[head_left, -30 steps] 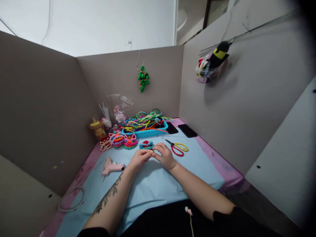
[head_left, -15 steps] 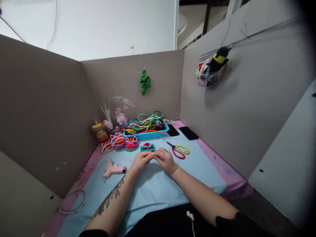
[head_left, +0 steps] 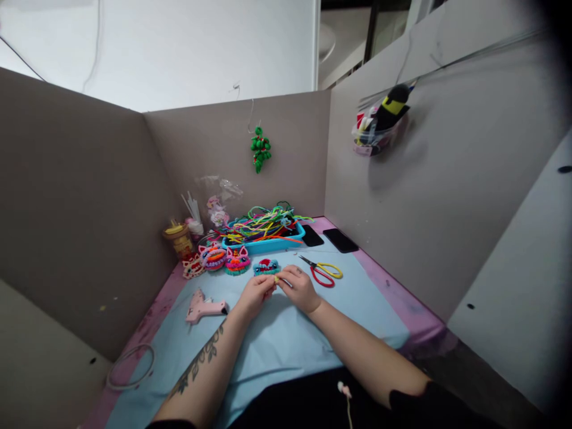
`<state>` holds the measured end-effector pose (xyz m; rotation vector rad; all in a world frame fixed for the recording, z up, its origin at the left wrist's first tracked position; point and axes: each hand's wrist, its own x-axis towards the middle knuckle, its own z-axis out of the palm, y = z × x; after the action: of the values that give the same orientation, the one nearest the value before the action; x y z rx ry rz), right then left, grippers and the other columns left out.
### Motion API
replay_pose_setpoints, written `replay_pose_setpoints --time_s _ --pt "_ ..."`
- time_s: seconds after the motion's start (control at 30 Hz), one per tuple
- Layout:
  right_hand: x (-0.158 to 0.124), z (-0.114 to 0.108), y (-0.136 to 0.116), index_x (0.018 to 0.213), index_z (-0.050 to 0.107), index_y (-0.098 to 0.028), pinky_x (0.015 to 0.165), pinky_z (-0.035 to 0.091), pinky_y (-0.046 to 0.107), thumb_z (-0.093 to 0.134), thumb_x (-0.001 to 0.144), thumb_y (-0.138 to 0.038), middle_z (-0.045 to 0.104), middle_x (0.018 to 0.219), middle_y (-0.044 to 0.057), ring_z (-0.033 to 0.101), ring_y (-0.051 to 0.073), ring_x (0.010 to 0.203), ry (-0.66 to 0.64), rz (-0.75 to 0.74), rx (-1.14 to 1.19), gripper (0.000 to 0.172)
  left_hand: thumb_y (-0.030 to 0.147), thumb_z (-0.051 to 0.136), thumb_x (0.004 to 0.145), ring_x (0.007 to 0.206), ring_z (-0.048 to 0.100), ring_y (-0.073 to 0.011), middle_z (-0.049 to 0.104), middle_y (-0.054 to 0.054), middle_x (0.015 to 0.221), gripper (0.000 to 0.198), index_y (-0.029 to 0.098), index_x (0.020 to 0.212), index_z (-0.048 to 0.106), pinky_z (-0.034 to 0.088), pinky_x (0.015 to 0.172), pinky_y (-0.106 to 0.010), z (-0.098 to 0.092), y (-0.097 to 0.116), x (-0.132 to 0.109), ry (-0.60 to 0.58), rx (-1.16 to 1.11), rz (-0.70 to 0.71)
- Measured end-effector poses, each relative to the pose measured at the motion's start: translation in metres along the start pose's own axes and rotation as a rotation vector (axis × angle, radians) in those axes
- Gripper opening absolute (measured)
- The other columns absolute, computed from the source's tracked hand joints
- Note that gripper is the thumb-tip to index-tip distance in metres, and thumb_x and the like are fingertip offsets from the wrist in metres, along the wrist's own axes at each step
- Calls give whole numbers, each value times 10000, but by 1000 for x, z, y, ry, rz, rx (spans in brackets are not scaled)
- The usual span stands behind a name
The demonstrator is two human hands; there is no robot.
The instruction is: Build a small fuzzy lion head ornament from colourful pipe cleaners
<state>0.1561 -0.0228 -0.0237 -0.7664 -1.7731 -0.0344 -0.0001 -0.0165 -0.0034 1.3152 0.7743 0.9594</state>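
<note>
My left hand (head_left: 257, 293) and my right hand (head_left: 300, 289) meet fingertip to fingertip over the light blue cloth. Both pinch a small yellow piece (head_left: 276, 279), mostly covered by the fingers. Just beyond them lies a teal and red fuzzy figure (head_left: 266, 267). Scissors (head_left: 320, 270) with one red and one yellow handle lie open to the right of my right hand. On the left, a pink glue gun (head_left: 205, 307) rests on the cloth. More colourful fuzzy figures (head_left: 237, 260) stand behind it.
A blue tray (head_left: 263, 245) heaped with coloured pipe cleaners sits at the back, beside two dark phones (head_left: 340, 240). A yellow-lidded cup (head_left: 179, 238) stands at back left. A white cable loop (head_left: 130, 366) lies front left. Grey partitions (head_left: 241, 155) enclose the table.
The view has shifted slightly. More of the yellow piece shows between my fingertips, and my fingers have moved a little; both hands keep their places over the cloth.
</note>
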Motion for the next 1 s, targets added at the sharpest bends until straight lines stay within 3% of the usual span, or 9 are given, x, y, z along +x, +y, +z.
replay_pose_setpoints --time_s 0.23,0.57,0.7,0.8,0.9,1.0 --pt "1 -2 0 918 653 -197 703 495 306 476 871 -183 619 783 55 568 162 738 -62 -57 3 183 486 623 696 425 264 -61 373 52 432 382 111 628 599 139 445 -235 -1 -4 2 56 112 -6" --pt "1 0 -1 903 646 -198 735 491 318 545 836 -200 583 811 58 553 173 796 13 12 26 121 532 659 659 440 255 -42 368 66 511 422 129 689 540 151 440 -212 -1 3 1 0 52 -26" --pt "3 -6 -7 980 634 -200 687 492 306 578 795 -204 553 883 66 544 169 795 8 82 129 193 506 638 700 440 268 -45 362 73 518 383 139 760 548 188 442 -199 -5 3 2 -36 109 -20" --pt "6 -11 -11 971 630 -192 597 468 279 588 770 -208 546 894 64 516 141 692 -1 169 225 206 459 644 711 476 354 -69 438 46 556 326 148 784 579 274 474 -205 -7 5 0 52 295 123" --pt "8 -11 -9 832 644 -170 564 436 253 589 766 -235 563 806 41 506 121 640 -37 345 384 107 397 645 731 599 459 -121 537 -13 663 241 169 810 637 368 579 -242 -9 9 -6 198 600 401" --pt "8 -5 -4 771 655 -155 518 393 225 622 740 -304 562 655 3 499 107 587 -147 585 629 156 351 598 784 701 507 -159 591 -54 766 188 194 863 665 399 671 -278 -12 10 -11 204 836 574"
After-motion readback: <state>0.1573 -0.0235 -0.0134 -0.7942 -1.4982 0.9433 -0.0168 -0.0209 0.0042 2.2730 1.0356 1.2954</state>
